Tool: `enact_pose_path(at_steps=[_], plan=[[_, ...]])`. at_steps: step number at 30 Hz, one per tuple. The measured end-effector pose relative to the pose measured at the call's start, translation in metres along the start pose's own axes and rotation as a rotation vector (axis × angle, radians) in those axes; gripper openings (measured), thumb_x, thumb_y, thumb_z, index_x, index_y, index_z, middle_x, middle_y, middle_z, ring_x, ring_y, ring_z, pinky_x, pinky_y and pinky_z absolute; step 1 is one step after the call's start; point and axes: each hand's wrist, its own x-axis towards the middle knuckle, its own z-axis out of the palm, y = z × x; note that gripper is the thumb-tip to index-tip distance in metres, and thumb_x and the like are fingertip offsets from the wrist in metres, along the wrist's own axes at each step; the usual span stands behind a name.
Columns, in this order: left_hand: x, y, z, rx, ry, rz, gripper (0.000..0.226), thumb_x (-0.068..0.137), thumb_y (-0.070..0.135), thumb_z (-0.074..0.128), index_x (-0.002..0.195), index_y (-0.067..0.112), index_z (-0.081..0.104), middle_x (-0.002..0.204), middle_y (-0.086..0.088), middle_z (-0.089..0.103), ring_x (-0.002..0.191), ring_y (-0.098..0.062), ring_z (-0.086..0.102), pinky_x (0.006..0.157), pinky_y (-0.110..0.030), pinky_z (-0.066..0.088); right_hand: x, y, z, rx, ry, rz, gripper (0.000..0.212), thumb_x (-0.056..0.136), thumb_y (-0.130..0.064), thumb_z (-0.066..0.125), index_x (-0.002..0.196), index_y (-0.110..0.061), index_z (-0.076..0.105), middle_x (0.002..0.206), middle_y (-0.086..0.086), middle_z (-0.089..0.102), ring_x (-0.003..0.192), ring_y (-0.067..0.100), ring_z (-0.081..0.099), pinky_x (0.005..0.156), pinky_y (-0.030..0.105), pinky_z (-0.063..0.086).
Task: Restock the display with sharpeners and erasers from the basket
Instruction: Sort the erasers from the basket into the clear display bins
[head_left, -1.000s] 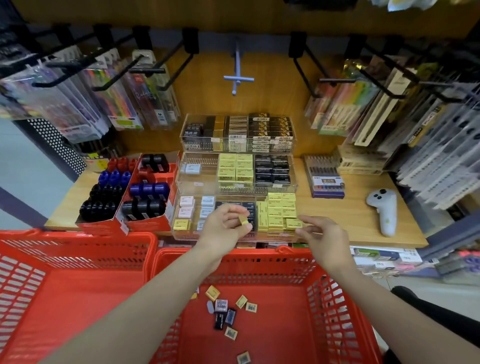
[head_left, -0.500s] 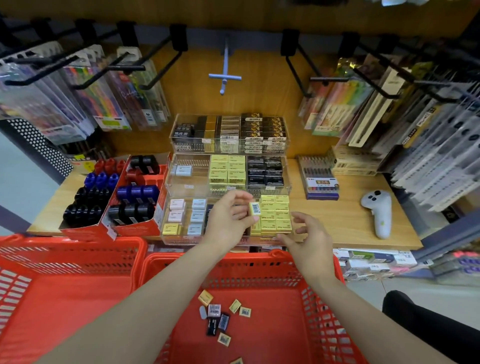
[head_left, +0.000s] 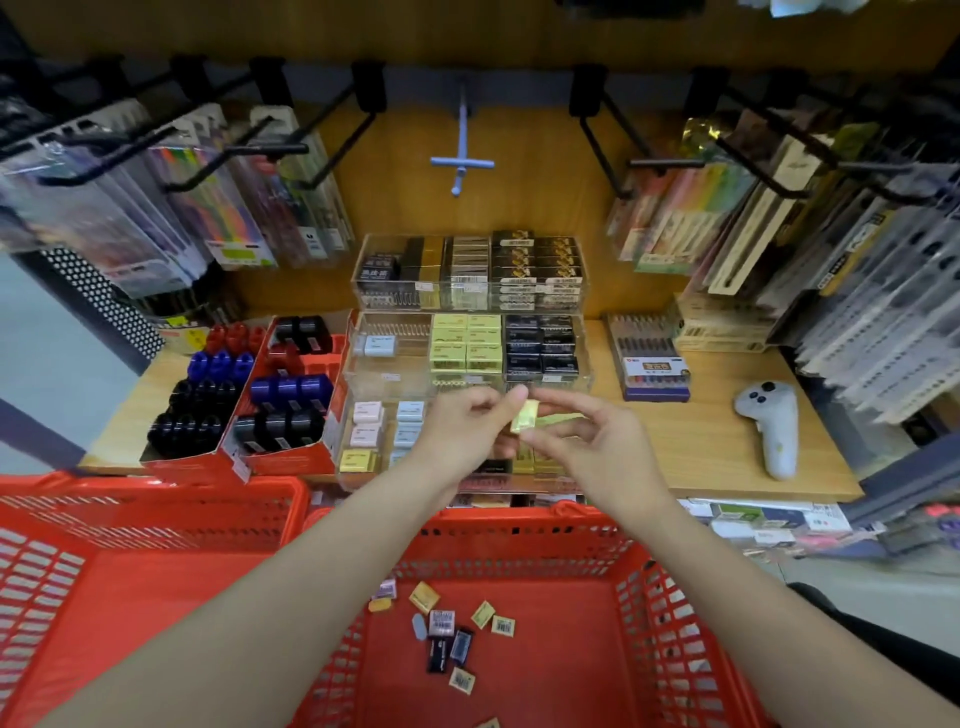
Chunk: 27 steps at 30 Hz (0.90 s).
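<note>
Yellow eraser (head_left: 523, 415) sits between both hands above the display's (head_left: 467, 387) front row, pinched by the left hand (head_left: 467, 426); the right hand (head_left: 597, 441), half curled, touches its right side.

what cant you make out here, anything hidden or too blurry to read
- Head view: the front tier of the clear display is partly hidden by both hands.
- The yellow eraser between the left hand and right hand is motion-blurred, label unreadable.
- Print on the packs in the red basket is too small.
</note>
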Motion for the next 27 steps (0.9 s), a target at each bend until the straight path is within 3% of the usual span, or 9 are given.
enact_pose_path(at_steps=[4, 7, 9, 12, 17, 21, 27], plan=[[-0.003, -0.009, -0.001, -0.026, 0.035, -0.027, 0.032, 0.096, 0.032, 0.062, 0.090, 0.001, 0.068, 0.080, -0.009, 0.070, 0.068, -0.014, 0.067, 0.070, -0.023, 0.059, 0.005, -0.002, -0.003, -0.398, -0.085, -0.202, 0.035, 0.082, -0.022, 0.078, 0.116, -0.023, 0.068, 0.098, -0.009, 0.064, 0.079, 0.003, 0.066, 0.075, 0.018, 0.057], [0.000, -0.019, -0.007, 0.061, 0.052, 0.013, 0.022, 0.099, 0.030, 0.057, 0.105, 0.012, 0.069, 0.103, -0.004, 0.072, 0.097, -0.015, 0.069, 0.089, -0.026, 0.056, 0.018, 0.000, -0.011, -0.653, -0.134, -0.314, 0.039, 0.088, -0.028, 0.071, 0.125, -0.018, 0.064, 0.104, -0.008, 0.058, 0.079, -0.002, 0.058, 0.085, 0.024, 0.054], [0.002, -0.026, -0.012, 0.263, 0.048, 0.039, 0.025, 0.097, 0.021, 0.062, 0.122, 0.016, 0.061, 0.119, 0.001, 0.066, 0.111, -0.014, 0.061, 0.098, -0.026, 0.049, 0.026, 0.004, -0.016, -0.758, -0.106, -0.269, 0.043, 0.089, -0.033, 0.067, 0.129, -0.019, 0.061, 0.114, -0.005, 0.055, 0.085, -0.001, 0.053, 0.093, 0.024, 0.049], [0.004, -0.039, -0.013, 0.348, -0.022, 0.032, 0.053, 0.089, 0.009, 0.071, 0.135, 0.013, 0.048, 0.136, -0.005, 0.057, 0.120, -0.017, 0.054, 0.103, -0.027, 0.044, 0.031, 0.011, -0.012, -0.804, -0.087, -0.166, 0.047, 0.089, -0.037, 0.065, 0.132, -0.022, 0.059, 0.116, -0.003, 0.049, 0.094, 0.009, 0.055, 0.096, 0.027, 0.048], [0.007, -0.044, -0.006, 0.284, -0.047, 0.014, 0.062, 0.082, 0.004, 0.077, 0.135, 0.011, 0.045, 0.136, -0.009, 0.057, 0.113, -0.011, 0.054, 0.101, -0.024, 0.045, 0.035, 0.026, -0.002, -0.803, -0.078, -0.148, 0.047, 0.088, -0.036, 0.067, 0.131, -0.019, 0.061, 0.103, -0.001, 0.043, 0.094, 0.011, 0.048, 0.097, 0.031, 0.045], [0.009, -0.047, -0.001, 0.283, -0.028, 0.051, 0.053, 0.082, 0.004, 0.077, 0.127, 0.012, 0.051, 0.127, -0.009, 0.063, 0.105, -0.011, 0.060, 0.086, -0.012, 0.048, 0.036, 0.031, 0.004, -0.755, -0.073, -0.150, 0.045, 0.089, -0.032, 0.068, 0.131, -0.016, 0.061, 0.101, 0.000, 0.039, 0.091, 0.010, 0.044, 0.098, 0.031, 0.043], [0.009, -0.046, -0.001, 0.290, -0.006, 0.061, 0.051, 0.082, 0.004, 0.077, 0.126, 0.012, 0.054, 0.124, -0.008, 0.064, 0.103, -0.012, 0.062, 0.088, -0.015, 0.049, 0.037, 0.034, 0.003, -0.759, -0.086, -0.130, 0.047, 0.090, -0.035, 0.067, 0.134, -0.020, 0.059, 0.098, -0.001, 0.041, 0.091, 0.012, 0.048, 0.098, 0.035, 0.045]])
